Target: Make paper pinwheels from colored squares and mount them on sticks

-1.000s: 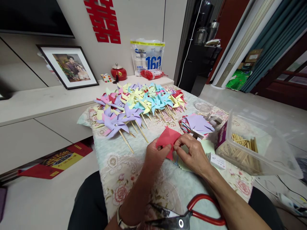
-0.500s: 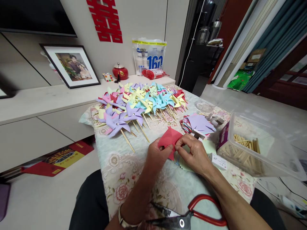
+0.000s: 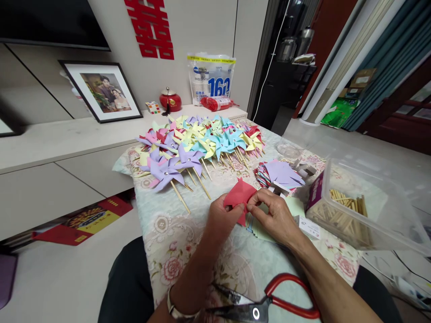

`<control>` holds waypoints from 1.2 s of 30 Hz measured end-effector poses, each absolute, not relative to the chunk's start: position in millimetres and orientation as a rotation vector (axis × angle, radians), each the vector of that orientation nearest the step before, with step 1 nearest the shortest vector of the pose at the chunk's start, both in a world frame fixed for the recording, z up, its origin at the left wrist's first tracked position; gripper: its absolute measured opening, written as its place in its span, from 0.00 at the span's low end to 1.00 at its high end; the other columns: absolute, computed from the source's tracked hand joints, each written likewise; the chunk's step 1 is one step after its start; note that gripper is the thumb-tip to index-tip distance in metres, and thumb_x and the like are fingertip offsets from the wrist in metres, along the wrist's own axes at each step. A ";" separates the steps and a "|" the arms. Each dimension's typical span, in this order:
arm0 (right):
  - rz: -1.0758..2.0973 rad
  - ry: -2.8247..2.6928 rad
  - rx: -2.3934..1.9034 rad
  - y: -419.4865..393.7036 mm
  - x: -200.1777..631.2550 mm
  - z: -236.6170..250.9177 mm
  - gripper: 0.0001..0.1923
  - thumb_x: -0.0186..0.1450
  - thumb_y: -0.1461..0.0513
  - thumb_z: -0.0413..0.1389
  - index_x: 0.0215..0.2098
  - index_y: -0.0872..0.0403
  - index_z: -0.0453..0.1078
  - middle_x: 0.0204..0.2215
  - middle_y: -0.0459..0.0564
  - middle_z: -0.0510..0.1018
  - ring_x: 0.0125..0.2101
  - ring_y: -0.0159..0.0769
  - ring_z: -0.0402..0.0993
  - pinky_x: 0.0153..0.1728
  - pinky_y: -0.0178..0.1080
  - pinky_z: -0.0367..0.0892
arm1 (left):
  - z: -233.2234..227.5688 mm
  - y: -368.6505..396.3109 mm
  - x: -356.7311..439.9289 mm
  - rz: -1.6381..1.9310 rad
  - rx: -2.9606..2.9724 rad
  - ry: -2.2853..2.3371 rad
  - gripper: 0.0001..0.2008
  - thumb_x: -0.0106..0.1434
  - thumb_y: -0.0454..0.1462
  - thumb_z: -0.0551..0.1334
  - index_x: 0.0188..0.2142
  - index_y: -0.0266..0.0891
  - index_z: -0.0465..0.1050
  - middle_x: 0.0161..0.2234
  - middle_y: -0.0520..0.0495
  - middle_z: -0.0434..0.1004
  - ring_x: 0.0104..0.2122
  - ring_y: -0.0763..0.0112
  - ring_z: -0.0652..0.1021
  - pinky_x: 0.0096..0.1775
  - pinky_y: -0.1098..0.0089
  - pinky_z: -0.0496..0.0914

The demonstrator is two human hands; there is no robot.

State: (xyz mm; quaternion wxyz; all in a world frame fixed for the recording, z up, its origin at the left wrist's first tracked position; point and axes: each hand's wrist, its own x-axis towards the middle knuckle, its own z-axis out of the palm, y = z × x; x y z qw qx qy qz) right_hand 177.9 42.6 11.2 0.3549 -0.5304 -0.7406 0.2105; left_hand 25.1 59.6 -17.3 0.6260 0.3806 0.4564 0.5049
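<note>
A red paper pinwheel piece (image 3: 239, 194) is held between both hands above the table. My left hand (image 3: 225, 214) is closed on its left and lower part, thumb pressed near the middle. My right hand (image 3: 269, 208) pinches at its right edge; whether something small sits between those fingertips is hidden. Below the hands, red-handled scissors (image 3: 251, 309) lie with blades apart, partly behind my left wrist. Just past the right hand are pale green paper sheets (image 3: 294, 206), a stack of purple paper (image 3: 284, 174) and a small white box (image 3: 308, 227).
Finished pinwheels on sticks (image 3: 202, 139) crowd the table's far side. A clear plastic bin (image 3: 319, 197) holding wooden sticks (image 3: 352, 215) stands at the right. A clear round lid (image 3: 288, 148) lies beyond the paper. Behind, a cabinet top (image 3: 50, 134) bears a framed photo (image 3: 104, 92).
The hands and the red paper stay almost in place, with only slight finger motion. The whole view has shifted a little.
</note>
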 end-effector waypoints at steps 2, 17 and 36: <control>0.550 -1.912 -1.370 42.6 177.8 11.2 0.08 0.65 0.65 0.55 0.27 0.53 0.71 0.28 0.47 0.75 0.32 0.38 0.71 0.36 0.41 0.63 | -16.7 59.6 24.9 1.148 0.876 1.044 0.10 0.44 0.35 0.69 0.29 0.35 0.76 0.22 0.54 0.75 0.22 0.73 0.72 0.27 0.73 0.66; 0.555 -1.905 -1.366 41.3 176.6 13.1 0.09 0.65 0.63 0.56 0.27 0.52 0.71 0.27 0.47 0.75 0.31 0.38 0.71 0.34 0.41 0.64 | -16.0 60.4 23.9 1.144 0.891 1.062 0.08 0.43 0.35 0.69 0.25 0.36 0.75 0.19 0.55 0.72 0.20 0.75 0.68 0.25 0.74 0.62; 1.700 -1.096 -1.073 39.2 193.3 19.9 0.47 0.57 0.62 0.67 0.70 0.45 0.52 0.26 0.42 0.79 0.23 0.33 0.72 0.26 0.35 0.63 | -23.0 56.5 4.6 0.748 0.940 0.626 0.10 0.51 0.36 0.69 0.35 0.37 0.80 0.31 0.48 0.81 0.30 0.68 0.77 0.36 0.70 0.68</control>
